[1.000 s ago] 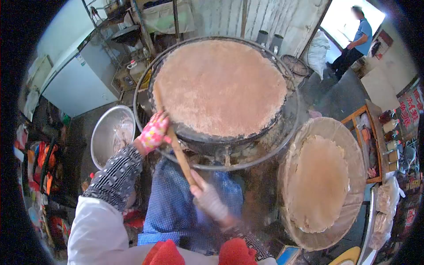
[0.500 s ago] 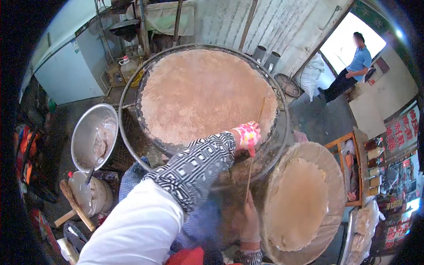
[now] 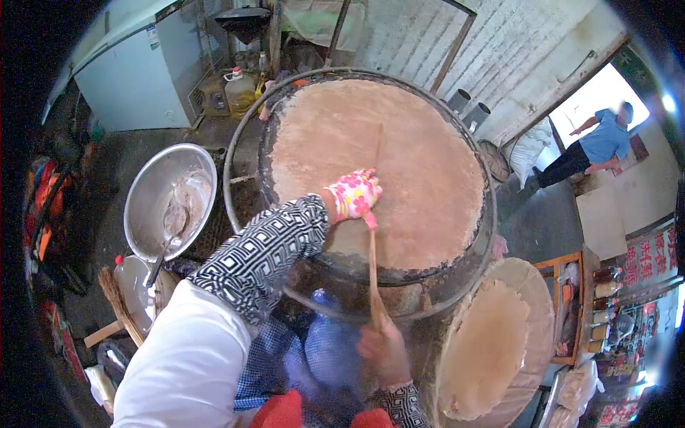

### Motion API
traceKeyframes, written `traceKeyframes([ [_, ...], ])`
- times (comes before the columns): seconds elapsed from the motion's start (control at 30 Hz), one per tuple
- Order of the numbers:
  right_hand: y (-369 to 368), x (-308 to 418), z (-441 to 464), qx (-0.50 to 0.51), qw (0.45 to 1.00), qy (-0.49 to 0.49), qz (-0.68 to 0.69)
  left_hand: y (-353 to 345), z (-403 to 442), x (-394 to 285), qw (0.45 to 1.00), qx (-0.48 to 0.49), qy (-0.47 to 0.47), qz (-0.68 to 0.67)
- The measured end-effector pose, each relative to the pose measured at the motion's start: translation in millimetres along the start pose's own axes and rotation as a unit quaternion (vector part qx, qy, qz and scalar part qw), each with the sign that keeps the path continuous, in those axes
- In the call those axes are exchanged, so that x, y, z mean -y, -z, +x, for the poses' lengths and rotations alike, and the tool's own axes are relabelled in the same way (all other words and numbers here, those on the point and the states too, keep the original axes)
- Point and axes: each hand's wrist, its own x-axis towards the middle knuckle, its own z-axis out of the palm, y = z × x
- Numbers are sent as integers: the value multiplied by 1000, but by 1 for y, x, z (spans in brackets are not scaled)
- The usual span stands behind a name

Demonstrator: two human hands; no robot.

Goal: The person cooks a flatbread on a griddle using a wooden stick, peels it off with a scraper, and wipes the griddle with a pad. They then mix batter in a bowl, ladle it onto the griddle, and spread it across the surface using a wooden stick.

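A huge thin brown pancake (image 3: 421,192) covers most of a round griddle (image 3: 446,268). My left hand (image 3: 354,194), in a pink-and-yellow patterned glove, is closed round a long thin wooden stick (image 3: 372,260) over the pancake's near-left part. The stick's blurred far end lies at the pancake's middle; I cannot tell whether it is on or under it. Below the griddle's near edge, my right hand (image 3: 385,351) grips the stick's near end, partly smeared by motion. Black-and-white patterned cuffs cover both forearms.
A metal ring (image 3: 228,187) surrounds the griddle. To the right, another pancake (image 3: 485,349) lies on a round cloth-like tray (image 3: 539,342). A steel bowl (image 3: 132,221) with batter and a ladle stands left, above a white bucket (image 3: 135,282). A person (image 3: 603,143) stands by the doorway.
My left hand has moved left and inward across the pancake with the stick; my right hand has shifted slightly left. The view has turned. The person by the doorway has changed posture.
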Motion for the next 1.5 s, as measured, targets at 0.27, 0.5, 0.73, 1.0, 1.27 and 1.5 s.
traceKeyframes([
  [0.27,-58,-35,34,-1,936,49,-350,35,-128,50,997,-64,28,37],
  [0.5,-37,-65,16,-61,785,133,-603,71,-239,-7,987,-120,95,43],
  [0.73,-25,-90,17,-33,807,264,-527,24,-265,-22,992,17,90,92],
  [1.0,5,-111,15,-55,822,306,-477,1,-245,-100,985,-79,123,93],
  [1.27,-24,-74,-45,-61,814,239,-526,39,-248,-187,979,-154,44,-122],
  [1.5,11,-103,-125,-119,829,284,-467,67,-101,-145,989,-99,-108,-20],
])
